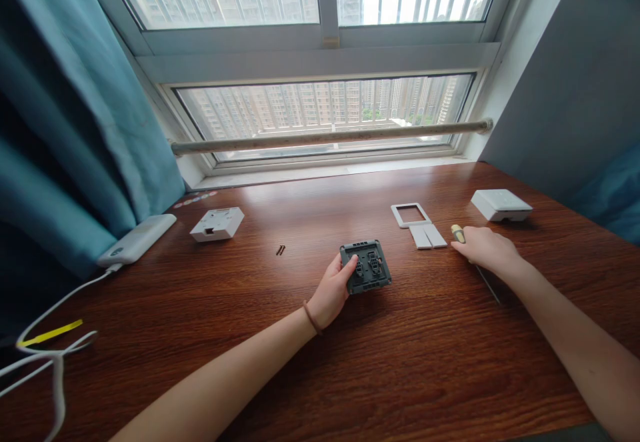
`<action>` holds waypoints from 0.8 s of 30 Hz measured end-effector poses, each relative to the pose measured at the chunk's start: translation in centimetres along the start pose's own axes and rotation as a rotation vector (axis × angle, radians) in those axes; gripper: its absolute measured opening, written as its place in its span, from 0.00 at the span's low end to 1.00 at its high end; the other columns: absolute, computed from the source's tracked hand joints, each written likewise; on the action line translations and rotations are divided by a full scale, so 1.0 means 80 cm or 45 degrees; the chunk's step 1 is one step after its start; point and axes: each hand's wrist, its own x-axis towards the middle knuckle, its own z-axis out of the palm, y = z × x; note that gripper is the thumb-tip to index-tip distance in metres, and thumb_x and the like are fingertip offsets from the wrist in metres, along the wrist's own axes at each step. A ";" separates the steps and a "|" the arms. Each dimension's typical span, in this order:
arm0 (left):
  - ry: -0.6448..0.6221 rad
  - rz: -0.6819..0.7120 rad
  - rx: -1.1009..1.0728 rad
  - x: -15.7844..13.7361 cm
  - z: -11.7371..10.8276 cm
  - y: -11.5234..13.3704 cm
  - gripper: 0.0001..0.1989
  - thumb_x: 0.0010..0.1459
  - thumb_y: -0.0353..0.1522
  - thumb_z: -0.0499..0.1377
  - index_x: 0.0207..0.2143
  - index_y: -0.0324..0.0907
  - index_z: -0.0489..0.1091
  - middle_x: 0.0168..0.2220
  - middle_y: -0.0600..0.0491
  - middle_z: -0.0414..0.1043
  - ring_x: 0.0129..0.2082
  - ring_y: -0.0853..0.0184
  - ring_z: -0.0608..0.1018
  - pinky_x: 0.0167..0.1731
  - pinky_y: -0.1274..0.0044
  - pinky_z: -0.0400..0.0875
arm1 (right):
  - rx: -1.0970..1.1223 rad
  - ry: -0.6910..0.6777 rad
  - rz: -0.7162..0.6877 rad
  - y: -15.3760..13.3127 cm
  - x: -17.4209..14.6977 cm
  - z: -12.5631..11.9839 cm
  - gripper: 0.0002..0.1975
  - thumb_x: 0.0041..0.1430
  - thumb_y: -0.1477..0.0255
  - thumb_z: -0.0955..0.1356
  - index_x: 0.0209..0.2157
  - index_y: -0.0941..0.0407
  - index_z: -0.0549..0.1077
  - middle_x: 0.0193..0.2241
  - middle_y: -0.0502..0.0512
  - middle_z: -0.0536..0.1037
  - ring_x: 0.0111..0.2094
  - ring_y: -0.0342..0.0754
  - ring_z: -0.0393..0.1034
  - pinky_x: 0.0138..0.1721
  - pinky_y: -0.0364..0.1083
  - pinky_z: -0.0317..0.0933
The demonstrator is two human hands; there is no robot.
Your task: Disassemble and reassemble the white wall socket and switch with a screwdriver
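Note:
My left hand (334, 290) grips a dark grey wall switch module (367, 270) by its left side, the thumb lying across its face. Two black rocker mechanisms show on that face. At the right, my right hand (486, 250) is closed round a screwdriver (457, 233) with a yellowish handle; its thin shaft points down and right over the table. Between the hands, a white square switch frame (411, 215) lies flat, with two white rocker covers (428, 235) just in front of it. A pair of small dark screws (281, 250) rests left of the module.
On the brown wooden table (280, 375) a white box (217, 224) stands left and another white box (501, 205) right. A white power strip (137, 240) with a cable (60, 299) and yellow tie (53, 332) lies by the blue curtain (100, 95). A window bar (330, 138) runs behind.

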 end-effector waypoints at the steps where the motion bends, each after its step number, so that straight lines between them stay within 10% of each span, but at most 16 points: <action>1: 0.002 0.001 0.001 0.000 0.000 0.000 0.19 0.50 0.35 0.63 0.43 0.37 0.66 0.41 0.45 0.74 0.42 0.60 0.76 0.43 0.69 0.71 | -0.005 -0.007 0.005 0.001 0.002 0.002 0.18 0.53 0.59 0.61 0.37 0.58 0.71 0.37 0.68 0.76 0.37 0.63 0.72 0.30 0.51 0.60; 24: -0.012 -0.014 0.065 -0.004 0.000 0.005 0.17 0.49 0.33 0.62 0.41 0.36 0.67 0.38 0.45 0.75 0.31 0.64 0.78 0.28 0.78 0.70 | 0.006 -0.063 -0.045 0.005 0.007 0.009 0.23 0.54 0.54 0.58 0.44 0.51 0.69 0.41 0.65 0.75 0.40 0.63 0.71 0.33 0.53 0.60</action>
